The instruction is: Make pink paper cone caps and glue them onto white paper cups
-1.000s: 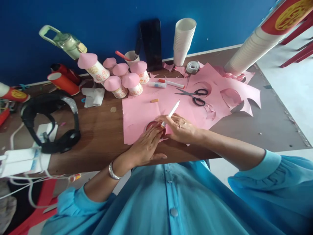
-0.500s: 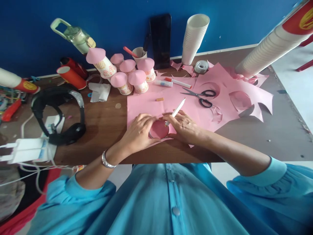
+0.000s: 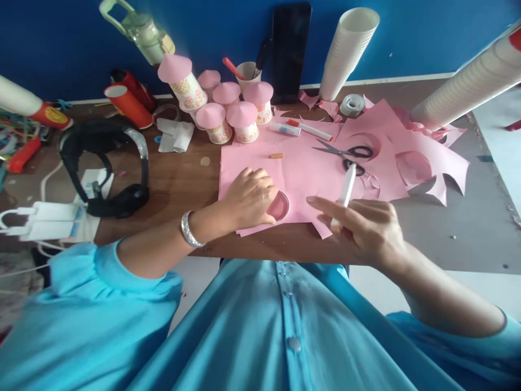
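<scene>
My left hand [image 3: 250, 198] is curled over the left side of a thin-rimmed ring [image 3: 288, 205], with the fingers bent and the thumb at its lower edge. The ring lies flat on a pink paper sheet [image 3: 248, 157], and pink shows inside it. Part of its rim is hidden under the hand. To the right, above the sheet's front edge, my right hand [image 3: 368, 225] grips a slim white pen [image 3: 347, 187] upright, index finger stretched out to the left. A small brown cap [image 3: 277, 156] lies on the sheet beyond the ring.
Scissors [image 3: 345, 153], markers [image 3: 311, 130] and cut pink scraps [image 3: 431, 146] lie on and around the sheet. Behind stand cone-topped paper cups [image 3: 242, 122], a phone [image 3: 291, 51] and stacked white cups [image 3: 348, 51]. Headphones [image 3: 118, 203] and a white charger [image 3: 51, 220] sit at left.
My right hand has moved away from the ring to the right, taking the pen with it. The left hand has shifted further over the ring. The view has tilted slightly.
</scene>
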The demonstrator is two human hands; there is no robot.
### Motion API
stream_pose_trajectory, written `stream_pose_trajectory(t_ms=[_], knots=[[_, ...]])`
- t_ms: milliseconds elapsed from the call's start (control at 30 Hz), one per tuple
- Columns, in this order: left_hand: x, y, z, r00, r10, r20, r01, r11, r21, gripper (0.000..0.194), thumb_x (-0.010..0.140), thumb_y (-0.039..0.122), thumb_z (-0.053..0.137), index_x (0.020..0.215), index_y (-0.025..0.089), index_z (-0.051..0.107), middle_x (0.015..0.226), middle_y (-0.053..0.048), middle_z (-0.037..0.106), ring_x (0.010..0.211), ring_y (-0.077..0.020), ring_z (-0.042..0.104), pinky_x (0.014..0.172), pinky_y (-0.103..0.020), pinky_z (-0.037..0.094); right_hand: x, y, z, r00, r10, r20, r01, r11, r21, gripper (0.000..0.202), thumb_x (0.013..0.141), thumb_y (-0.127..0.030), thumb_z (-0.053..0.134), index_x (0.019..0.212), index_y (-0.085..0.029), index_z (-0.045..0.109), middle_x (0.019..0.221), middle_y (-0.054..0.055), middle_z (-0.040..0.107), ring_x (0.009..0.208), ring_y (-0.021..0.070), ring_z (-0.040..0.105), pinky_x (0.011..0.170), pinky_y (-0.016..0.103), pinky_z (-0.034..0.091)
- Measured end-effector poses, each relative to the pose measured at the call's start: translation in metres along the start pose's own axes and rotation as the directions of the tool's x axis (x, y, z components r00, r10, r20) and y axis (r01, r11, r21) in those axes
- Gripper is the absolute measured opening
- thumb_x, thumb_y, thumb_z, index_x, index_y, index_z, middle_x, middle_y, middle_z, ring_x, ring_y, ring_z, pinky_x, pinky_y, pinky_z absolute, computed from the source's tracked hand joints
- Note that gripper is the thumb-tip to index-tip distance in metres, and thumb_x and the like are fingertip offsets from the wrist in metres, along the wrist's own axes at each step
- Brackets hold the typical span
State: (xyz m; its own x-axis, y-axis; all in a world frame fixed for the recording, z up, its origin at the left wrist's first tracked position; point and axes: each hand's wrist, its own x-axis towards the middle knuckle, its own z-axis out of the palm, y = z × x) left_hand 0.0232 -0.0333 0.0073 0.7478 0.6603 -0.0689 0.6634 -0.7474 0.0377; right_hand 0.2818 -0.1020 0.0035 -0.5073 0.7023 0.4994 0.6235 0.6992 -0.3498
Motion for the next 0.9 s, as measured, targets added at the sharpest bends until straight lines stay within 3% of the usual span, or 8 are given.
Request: stream_pose_trajectory(t_ms=[67,133,233,333,433,533,733,900], knots=[[0.004,0.000,0.000,1.000,0.016,0.005,-0.016,1.000,0.020,0.047,0.071,0.050,0.088,0.095,0.012,0.074,0.099,-0.013,0.073,0.103,-0.0324,0.061,0.086,-0.041,0.042,-0.008,-0.012,-0.009,0.990,-0.137,0.013,0.138,0.986,-0.090,0.056,0.097,-0.018,0.064,0.150,-0.032,0.053,0.061,-0.007,0.058,0.048,0.0121,0.048,0.047,0.030,0.039],[0.007,0.001,-0.001,1.000,0.025,0.015,-0.026,0.999,0.025,0.046,0.071,0.048,0.088,0.096,0.012,0.074,0.099,-0.013,0.073,0.107,-0.0332,0.061,0.090,-0.042,0.041,-0.013,-0.025,-0.014,0.973,-0.228,0.031,0.230,0.961,-0.151,0.056,0.094,-0.024,0.073,0.148,-0.026,0.056,0.061,-0.007,0.053,0.048,0.0118,0.044,0.046,0.031,0.039],[0.011,0.002,-0.003,0.999,0.027,0.042,-0.028,1.000,0.014,0.048,0.070,0.047,0.088,0.099,0.011,0.073,0.100,-0.013,0.073,0.112,-0.0348,0.059,0.095,-0.042,0.040,-0.016,-0.045,-0.011,0.933,-0.359,0.033,0.360,0.924,-0.127,0.040,0.091,-0.024,0.078,0.129,-0.015,0.069,0.064,-0.003,0.056,0.054,0.0132,0.050,0.050,0.033,0.046],[0.016,0.001,-0.002,0.997,0.019,0.078,-0.020,1.000,0.012,0.049,0.068,0.048,0.088,0.099,0.013,0.073,0.104,-0.013,0.073,0.116,-0.0364,0.059,0.102,-0.045,0.039,-0.015,-0.064,0.002,0.901,-0.433,0.015,0.434,0.900,-0.046,0.028,0.091,-0.018,0.076,0.118,-0.020,0.072,0.073,0.001,0.066,0.065,0.0165,0.059,0.051,0.035,0.048],[0.024,0.000,0.000,0.996,0.023,0.090,-0.024,1.000,0.010,0.050,0.066,0.052,0.087,0.095,0.013,0.074,0.105,-0.011,0.072,0.119,-0.0375,0.058,0.106,-0.047,0.037,-0.010,-0.081,0.026,0.896,-0.442,0.041,0.443,0.895,-0.045,0.019,0.096,-0.024,0.070,0.115,-0.021,0.071,0.076,0.001,0.067,0.062,0.0153,0.055,0.049,0.036,0.044],[0.033,0.001,0.000,0.992,0.033,0.118,-0.039,0.998,0.052,0.055,0.062,0.053,0.088,0.095,0.011,0.074,0.103,-0.011,0.072,0.122,-0.0396,0.057,0.107,-0.049,0.037,-0.001,-0.090,0.052,0.901,-0.428,0.069,0.434,0.892,-0.129,0.011,0.100,-0.019,0.061,0.106,-0.019,0.070,0.075,0.001,0.065,0.059,0.0140,0.051,0.047,0.034,0.039],[0.039,0.009,-0.012,0.980,0.055,0.193,-0.082,0.988,0.134,0.048,0.056,0.040,0.093,0.090,0.010,0.076,0.095,-0.013,0.075,0.119,-0.0417,0.059,0.102,-0.047,0.041,0.020,-0.095,0.090,0.920,-0.374,0.116,0.389,0.844,-0.369,0.024,0.102,-0.012,0.048,0.095,-0.015,0.071,0.075,0.004,0.065,0.056,0.0141,0.047,0.048,0.034,0.034],[0.040,0.012,-0.014,0.985,0.074,0.158,-0.088,0.993,0.082,0.040,0.054,0.035,0.094,0.080,0.010,0.076,0.088,-0.014,0.073,0.116,-0.0417,0.061,0.100,-0.048,0.042,0.035,-0.099,0.111,0.958,-0.226,0.177,0.276,0.896,-0.349,0.026,0.098,-0.005,0.044,0.094,-0.012,0.069,0.073,0.006,0.063,0.056,0.0149,0.047,0.049,0.034,0.030]])
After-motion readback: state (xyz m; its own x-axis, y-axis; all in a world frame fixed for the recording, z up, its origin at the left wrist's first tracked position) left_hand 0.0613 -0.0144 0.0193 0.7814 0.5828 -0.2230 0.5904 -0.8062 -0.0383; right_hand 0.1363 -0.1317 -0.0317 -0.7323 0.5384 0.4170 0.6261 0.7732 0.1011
